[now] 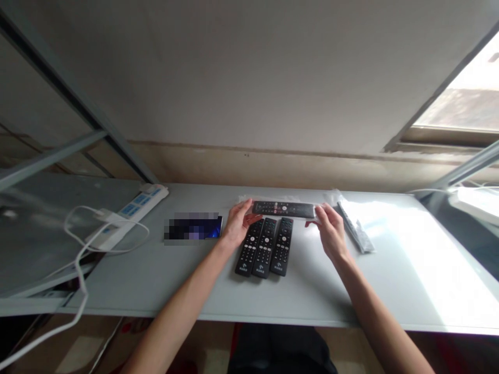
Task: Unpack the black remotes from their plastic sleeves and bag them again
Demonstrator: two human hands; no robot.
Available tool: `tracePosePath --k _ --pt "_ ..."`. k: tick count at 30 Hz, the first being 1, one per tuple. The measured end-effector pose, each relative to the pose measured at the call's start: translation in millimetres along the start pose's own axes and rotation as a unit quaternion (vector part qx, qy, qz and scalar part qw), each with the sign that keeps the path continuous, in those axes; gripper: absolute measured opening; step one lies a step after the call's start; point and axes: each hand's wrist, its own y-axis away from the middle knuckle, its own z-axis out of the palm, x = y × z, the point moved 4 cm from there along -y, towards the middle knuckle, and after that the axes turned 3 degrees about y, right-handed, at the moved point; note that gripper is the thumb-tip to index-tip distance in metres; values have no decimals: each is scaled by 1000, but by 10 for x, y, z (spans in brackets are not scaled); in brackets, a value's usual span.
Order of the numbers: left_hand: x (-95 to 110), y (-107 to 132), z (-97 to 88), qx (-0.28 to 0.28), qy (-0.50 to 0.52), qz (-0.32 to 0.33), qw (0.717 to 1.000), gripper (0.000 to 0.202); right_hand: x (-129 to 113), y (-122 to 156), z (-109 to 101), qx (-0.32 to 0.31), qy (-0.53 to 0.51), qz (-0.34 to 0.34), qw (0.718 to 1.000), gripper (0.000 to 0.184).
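A black remote control in a clear plastic sleeve [284,209] is held level above the table, lengthwise between both hands. My left hand [237,222] grips its left end, and my right hand [329,224] pinches the right end of the sleeve. Below it, three bare black remotes lie side by side on the table: a left one [248,254], a middle one [265,249] and a right one [282,249]. Their upper ends are close under my left hand and the held remote.
Right of my right hand lies another sleeved remote [355,226]. Clear plastic [268,198] lies behind the held remote. A phone [212,227] is at left, then a white power strip [128,213] with a looping white cable [80,280]. Metal frame bars flank the grey table [312,296].
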Motion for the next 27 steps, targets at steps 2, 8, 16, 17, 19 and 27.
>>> tracePosePath --k 2,8,16,17,19,27 --pt "-4 7 9 1 4 -15 1000 30 25 -18 6 -14 -72 17 997 36" --pt "-19 27 34 -1 7 -52 999 21 87 -20 16 -55 -174 45 982 26" --pt "-43 22 39 -14 -3 -90 996 23 112 -22 -13 -69 -143 36 987 30" --pt "-44 19 36 -12 -2 -92 996 22 100 -28 -12 -71 -158 42 984 28" --pt "-31 9 24 -2 -1 -85 996 21 78 -44 -1 -75 -199 56 975 22" --pt "78 -15 6 23 -4 -24 999 17 94 -85 60 -58 -298 95 948 15"
